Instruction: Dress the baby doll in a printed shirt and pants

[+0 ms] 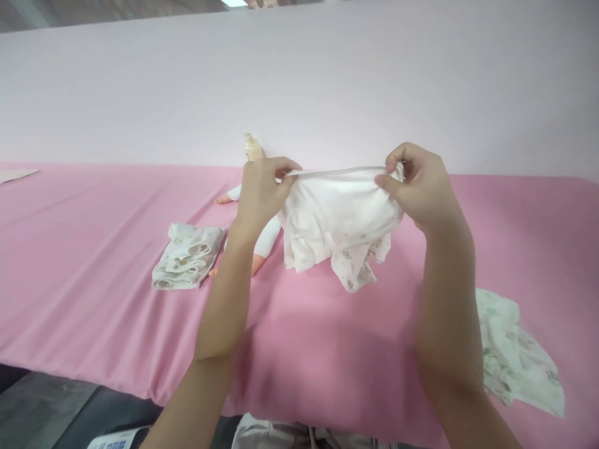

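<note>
A small white cotton baby garment (339, 215) right of centre, lifted above the table, its upper edge drawn taut into a flat band, the body below hanging in soft folds. Its lightly printed lower part drooping towards the table, whether touching or just clear of it hard to tell. Left hand (259, 199) mostly closed, curled over the garment's left end, that end of the edge pinched between thumb and fingers and partly hidden by them. Right hand (423, 187) half open, thumb and forefinger pinching the opposite end, the other fingers bent around the fabric. Left forearm (224, 299) and right forearm (449, 324) rising from the bottom of the frame, the right one slightly blurred.

In hand at this moment: the garment's top edge held stretched between both hands. Just left of it, a doll (266, 237) lying on the table, white-covered legs and peach-coloured feet in view, its upper body hidden behind the left hand, its legs outside the garment. Directly behind that hand, a cream pump bottle (253, 149). Left of the doll, a folded cloth (187, 257); at lower right, a loosely spread printed cloth (515, 355). Beneath everything, a pink tablecloth (93, 280), with a sheet of paper (14, 176) at its far left, a pale lilac wall (299, 81) across the top of the frame, and grey floor (37, 405) at lower left
</note>
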Demonstrator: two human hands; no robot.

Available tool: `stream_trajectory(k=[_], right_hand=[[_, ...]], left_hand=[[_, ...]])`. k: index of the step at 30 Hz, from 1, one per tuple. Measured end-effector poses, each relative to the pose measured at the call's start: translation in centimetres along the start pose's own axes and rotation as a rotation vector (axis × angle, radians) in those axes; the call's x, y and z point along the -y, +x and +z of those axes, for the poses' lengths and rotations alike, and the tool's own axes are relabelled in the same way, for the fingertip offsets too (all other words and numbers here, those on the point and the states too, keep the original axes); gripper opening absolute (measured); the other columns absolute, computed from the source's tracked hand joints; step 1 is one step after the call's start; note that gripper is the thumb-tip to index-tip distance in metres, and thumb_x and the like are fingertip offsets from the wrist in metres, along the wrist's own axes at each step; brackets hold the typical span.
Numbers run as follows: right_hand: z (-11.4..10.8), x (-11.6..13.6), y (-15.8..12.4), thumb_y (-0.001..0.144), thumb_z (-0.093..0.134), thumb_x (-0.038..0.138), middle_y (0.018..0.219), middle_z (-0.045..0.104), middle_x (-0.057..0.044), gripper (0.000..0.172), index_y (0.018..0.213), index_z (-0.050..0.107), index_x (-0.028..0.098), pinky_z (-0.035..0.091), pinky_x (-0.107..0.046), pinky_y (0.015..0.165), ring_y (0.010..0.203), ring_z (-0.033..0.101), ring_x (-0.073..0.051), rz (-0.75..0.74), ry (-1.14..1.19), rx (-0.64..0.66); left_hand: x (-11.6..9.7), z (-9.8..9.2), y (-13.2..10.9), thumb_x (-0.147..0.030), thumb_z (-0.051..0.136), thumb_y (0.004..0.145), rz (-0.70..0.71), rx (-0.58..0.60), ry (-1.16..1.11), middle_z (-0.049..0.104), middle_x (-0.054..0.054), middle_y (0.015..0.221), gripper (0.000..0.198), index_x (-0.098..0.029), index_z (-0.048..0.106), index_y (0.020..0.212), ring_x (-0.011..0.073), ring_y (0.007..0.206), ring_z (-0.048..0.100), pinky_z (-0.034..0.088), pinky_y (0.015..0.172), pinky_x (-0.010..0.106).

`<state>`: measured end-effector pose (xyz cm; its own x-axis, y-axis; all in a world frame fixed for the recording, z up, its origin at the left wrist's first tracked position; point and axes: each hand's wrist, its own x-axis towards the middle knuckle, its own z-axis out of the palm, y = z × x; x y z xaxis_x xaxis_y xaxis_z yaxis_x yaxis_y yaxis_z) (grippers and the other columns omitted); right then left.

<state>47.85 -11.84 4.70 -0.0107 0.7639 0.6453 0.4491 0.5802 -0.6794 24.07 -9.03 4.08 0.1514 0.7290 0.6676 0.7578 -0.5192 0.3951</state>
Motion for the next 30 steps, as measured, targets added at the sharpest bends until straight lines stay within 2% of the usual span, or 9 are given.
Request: stream_trajectory(k=[6,10,14,17,20,23,26,28,30], right_hand=[[-0.4,0.1,0.2,0.066,0.048,-0.006,0.077,0.061,0.001,0.028,0.079,0.057,0.017,0.049,-0.026,0.068,0.077,0.062,-0.012,-0.049,0.077,-0.123],[-1.4,0.6,0.1,0.064,0.064,0.001,0.069,0.065,-0.002,0.013,0.07,0.065,0.013,0.05,-0.027,0.062,0.068,0.064,-0.014,0.07,-0.011,-0.303],[-3.3,0.6,-0.4,0.063,0.073,0.011,0.068,0.067,-0.003,0.013,0.075,0.073,0.014,0.05,-0.031,0.062,0.069,0.065,-0.017,0.15,-0.122,-0.411],[-5.3,-0.1,-0.9,0.062,0.076,0.019,0.069,0.068,-0.002,0.015,0.077,0.075,0.017,0.048,-0.034,0.06,0.067,0.064,-0.018,0.165,-0.023,-0.437],[-7.5,-0.2,-1.6,0.061,0.079,0.028,0.066,0.066,-0.001,0.017,0.074,0.074,0.019,0.042,-0.032,0.056,0.063,0.059,-0.015,0.181,0.107,-0.342],[-9.0,0.8,-2.5,0.058,0.08,0.043,0.06,0.059,0.0,0.026,0.064,0.069,0.02,0.037,-0.031,0.053,0.058,0.053,-0.011,0.196,0.118,-0.303],[-9.6,1.3,-3.0,0.055,0.079,0.053,0.058,0.056,-0.001,0.036,0.057,0.063,0.02,0.038,-0.032,0.053,0.056,0.051,-0.012,0.324,0.01,-0.28],[-9.8,0.3,-2.8,0.059,0.077,0.052,0.06,0.058,-0.002,0.035,0.06,0.063,0.02,0.041,-0.032,0.053,0.058,0.053,-0.014,0.461,-0.067,-0.153],[-9.8,-1.8,-2.4,0.068,0.072,0.047,0.065,0.061,-0.003,0.029,0.065,0.064,0.019,0.042,-0.03,0.056,0.063,0.056,-0.016,0.564,-0.14,0.073]], left_hand=[[1.2,-0.5,0.5,-0.02,0.049,0.078,-0.09,-0.102,0.057,0.071,0.0,0.091,0.023,-0.021,0.069,0.09,0.015,0.08,0.065,0.05,0.079,0.025],[2.0,-1.2,0.4,-0.024,0.053,0.078,-0.14,-0.182,0.032,0.071,0.0,0.09,0.019,-0.023,0.069,0.088,0.0159,0.078,0.065,0.05,0.079,0.027],[2.7,-2.1,0.2,-0.03,0.06,0.074,-0.192,-0.173,-0.066,0.07,0.0,0.089,0.017,-0.024,0.07,0.087,0.0173,0.086,0.064,0.05,0.079,0.029],[2.7,-3.4,-0.1,-0.036,0.066,0.069,-0.273,-0.064,-0.2,0.069,0.0,0.082,0.018,-0.023,0.07,0.081,0.0163,0.078,0.062,0.049,0.068,0.027],[2.6,-5.4,-0.8,-0.033,0.07,0.064,-0.31,0.103,-0.361,0.059,-0.002,0.057,0.015,-0.019,0.067,0.063,0.0097,0.054,0.051,0.039,0.048,0.022],[3.1,-7.2,-1.4,-0.029,0.074,0.059,-0.188,0.275,-0.529,0.049,-0.004,0.043,0.019,-0.018,0.062,0.049,0.0049,0.043,0.039,0.028,0.041,0.02],[4.1,-8.0,-1.6,-0.032,0.075,0.059,-0.042,0.445,-0.603,0.056,-0.003,0.047,0.017,-0.019,0.066,0.053,0.0067,0.044,0.044,0.032,0.042,0.021],[4.6,-7.6,-1.4,-0.036,0.074,0.062,-0.041,0.564,-0.585,0.061,-0.002,0.054,0.018,-0.019,0.069,0.06,0.0091,0.049,0.049,0.037,0.046,0.022],[5.1,-6.5,-1.0,-0.04,0.07,0.066,-0.107,0.683,-0.498,0.064,0.0,0.061,0.02,-0.019,0.07,0.068,0.0108,0.056,0.053,0.041,0.05,0.022]])
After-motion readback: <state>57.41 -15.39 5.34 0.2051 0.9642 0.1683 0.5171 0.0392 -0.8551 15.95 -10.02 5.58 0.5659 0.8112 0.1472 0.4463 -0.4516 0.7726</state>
